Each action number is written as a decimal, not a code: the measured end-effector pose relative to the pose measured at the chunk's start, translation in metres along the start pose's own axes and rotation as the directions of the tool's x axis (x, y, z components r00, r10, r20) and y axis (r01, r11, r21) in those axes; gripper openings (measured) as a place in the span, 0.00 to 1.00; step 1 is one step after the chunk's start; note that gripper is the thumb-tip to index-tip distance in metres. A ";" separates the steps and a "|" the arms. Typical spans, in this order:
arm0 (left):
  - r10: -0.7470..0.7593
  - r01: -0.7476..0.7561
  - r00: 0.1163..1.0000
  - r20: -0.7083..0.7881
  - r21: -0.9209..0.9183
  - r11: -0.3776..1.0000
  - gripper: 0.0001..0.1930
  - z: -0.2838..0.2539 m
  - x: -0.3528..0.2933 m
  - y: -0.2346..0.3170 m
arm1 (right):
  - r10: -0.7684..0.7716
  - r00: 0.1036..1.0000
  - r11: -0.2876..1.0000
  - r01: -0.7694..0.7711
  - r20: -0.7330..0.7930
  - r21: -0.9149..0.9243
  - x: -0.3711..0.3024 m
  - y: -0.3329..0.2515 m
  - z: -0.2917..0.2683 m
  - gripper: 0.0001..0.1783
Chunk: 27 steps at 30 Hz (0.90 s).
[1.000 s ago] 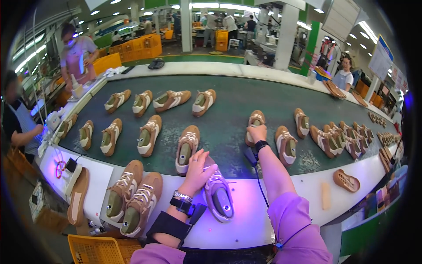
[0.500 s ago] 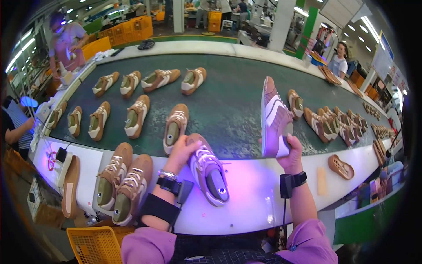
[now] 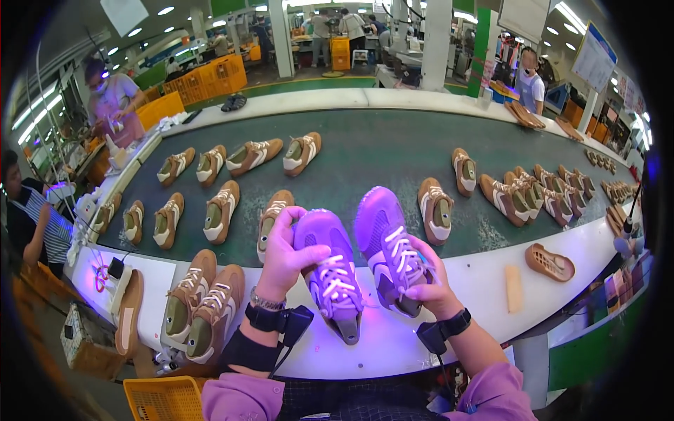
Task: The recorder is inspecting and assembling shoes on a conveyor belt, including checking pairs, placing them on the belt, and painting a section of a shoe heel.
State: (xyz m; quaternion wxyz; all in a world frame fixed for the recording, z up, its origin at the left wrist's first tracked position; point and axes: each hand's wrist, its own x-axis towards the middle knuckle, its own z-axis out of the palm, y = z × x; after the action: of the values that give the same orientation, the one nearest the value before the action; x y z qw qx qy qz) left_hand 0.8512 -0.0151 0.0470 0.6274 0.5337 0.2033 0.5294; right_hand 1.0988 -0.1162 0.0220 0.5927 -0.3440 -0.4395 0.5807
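My left hand (image 3: 283, 254) is closed round a lace-up sneaker (image 3: 335, 270), thumb on its laces and fingers along its side. In my right hand (image 3: 433, 284) is a second sneaker (image 3: 385, 235), gripped near the heel with the thumb by the collar. The two shoes are close together, toes pointing away from me and laces up, over the near edge of the work surface. Purple light tints both. Just beyond my left hand, a tan sneaker (image 3: 272, 214) stands partly hidden. Another tan sneaker (image 3: 435, 210) stands beyond my right hand.
Several tan sneakers (image 3: 222, 212) stand on the green belt (image 3: 365, 154), left and right. A pair (image 3: 214, 312) rests at near left, beside a loose sole (image 3: 129, 309). At right lie a brown sole (image 3: 550, 265) and a beige strip (image 3: 514, 289). A yellow crate (image 3: 165, 400) sits below.
My right hand has swung its sneaker leftward beside the other one and turned it from sole sideways to laces up. My left hand's sneaker has shifted slightly, its thumb now on the laces.
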 end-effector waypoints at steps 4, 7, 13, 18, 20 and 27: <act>0.032 -0.045 0.995 0.096 0.142 0.989 0.31 0.015 -0.008 0.017 | -0.096 0.995 0.989 0.096 0.004 -0.115 -0.007 0.013 -0.008 0.59; 0.033 -0.041 0.994 0.102 0.074 0.996 0.29 0.016 -0.009 0.006 | -0.152 0.988 0.982 0.150 -0.006 -0.115 -0.005 0.020 -0.013 0.60; -0.287 0.343 0.917 0.276 -0.183 0.921 0.48 -0.014 -0.035 -0.059 | 0.028 0.955 0.999 -0.017 0.296 -0.039 0.008 0.021 -0.028 0.53; -0.440 0.536 0.826 0.353 -0.250 0.806 0.41 -0.003 -0.035 -0.069 | 0.350 0.804 0.935 -0.335 0.481 -0.120 0.021 0.015 -0.055 0.45; -0.427 0.519 0.850 0.310 -0.350 0.780 0.36 -0.005 -0.034 -0.078 | 0.332 0.871 0.941 -0.333 0.362 -0.062 0.018 0.016 -0.045 0.42; -0.399 0.324 0.914 0.080 -0.735 0.595 0.23 0.006 -0.025 -0.077 | 0.114 0.990 0.920 -0.072 -0.087 0.384 0.033 0.013 -0.020 0.33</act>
State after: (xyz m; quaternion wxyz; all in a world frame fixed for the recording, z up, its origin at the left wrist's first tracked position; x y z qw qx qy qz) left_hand 0.8813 -0.0298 -0.0274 0.8717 0.1583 0.1060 0.4515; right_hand 1.1098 -0.0802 0.0068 0.6425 -0.2740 -0.2693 0.6630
